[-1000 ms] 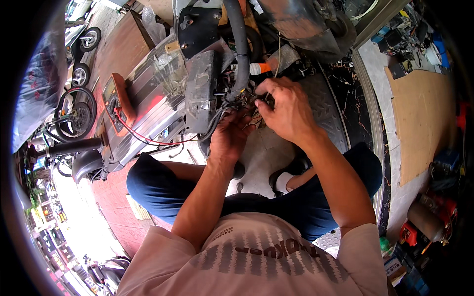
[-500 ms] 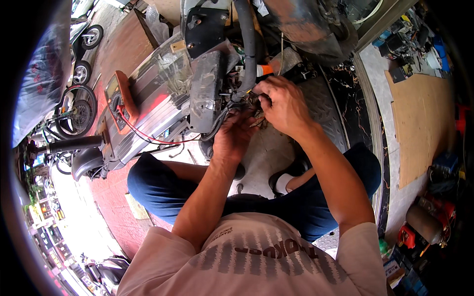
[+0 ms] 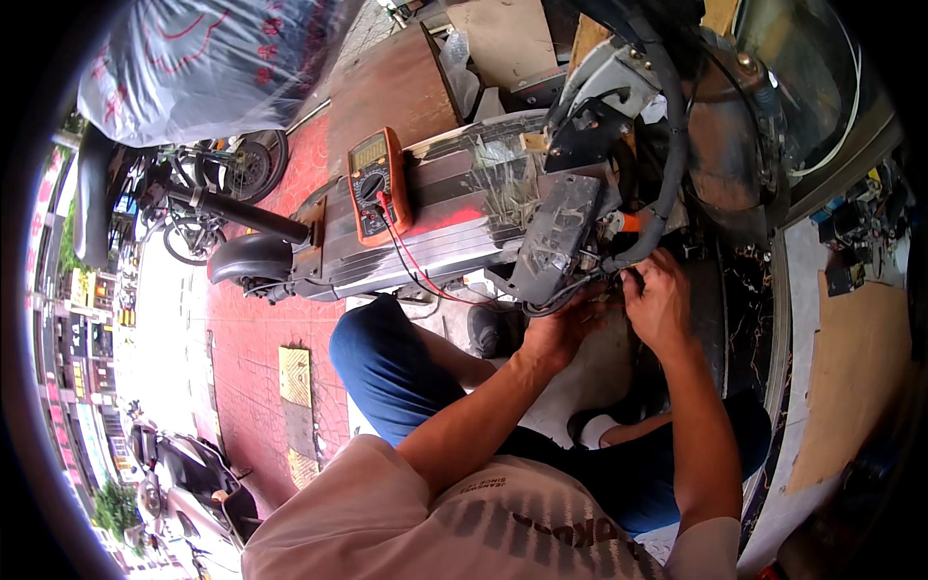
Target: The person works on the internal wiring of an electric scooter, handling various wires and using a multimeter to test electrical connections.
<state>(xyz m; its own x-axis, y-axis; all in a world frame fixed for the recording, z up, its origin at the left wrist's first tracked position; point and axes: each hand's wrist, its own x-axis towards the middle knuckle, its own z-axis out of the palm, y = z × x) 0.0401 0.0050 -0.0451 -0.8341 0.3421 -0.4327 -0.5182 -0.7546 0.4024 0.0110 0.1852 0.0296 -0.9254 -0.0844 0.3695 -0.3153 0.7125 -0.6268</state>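
My left hand (image 3: 561,329) is beside a bundle of black wires (image 3: 565,293), its fingers curled in and partly in shadow. Close to it, my right hand (image 3: 661,300) pinches with thumb and forefinger at the wire ends; what lies between the fingertips is too small to make out. Above the wires sits a scuffed dark grey box (image 3: 558,237) next to a thick black tube (image 3: 669,164). An orange multimeter (image 3: 380,186) lies on the ribbed deck of a scooter (image 3: 449,246), its red lead (image 3: 416,266) and a black one running toward the wires.
A scooter wheel (image 3: 253,259) is left of the deck. Behind it stand a bicycle and a large plastic-wrapped bundle (image 3: 208,68). On the right are a brown cardboard sheet (image 3: 855,377) and a heap of parts (image 3: 865,217). A parked motorbike (image 3: 188,474) is at lower left.
The view has swung left, so the scooter, multimeter and both hands appear further right and lower. Both hands stay at the wires, the right one still pinching.
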